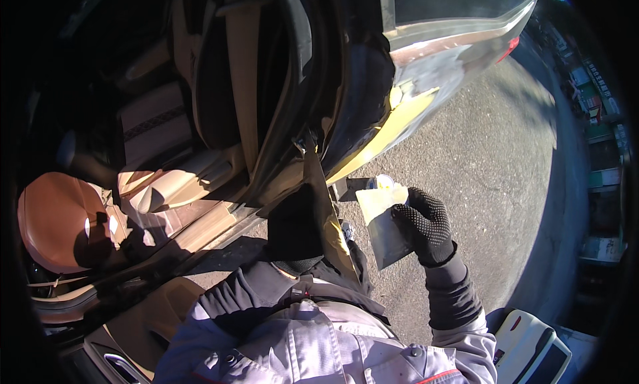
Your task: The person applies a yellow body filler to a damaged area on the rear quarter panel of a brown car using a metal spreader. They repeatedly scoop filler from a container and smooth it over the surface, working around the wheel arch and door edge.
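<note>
My right hand, in a black dotted glove, pinches a flat dark plate by its right edge. Pale yellow paste, which looks like body filler, coats the plate's upper part. My left hand, in a dark glove, is in deep shadow against the inner side of the car door's edge, and its fingers are hidden. Yellow filler streaks that door. Beyond the plate, a small round white-and-yellow thing shows next to a dark flat piece.
Yellow and grey patches cover the car's rear side panel. To the left, the open doorway shows a seat and a round brown leather-like piece. Grey pavement lies right. A white vehicle stands at lower right.
</note>
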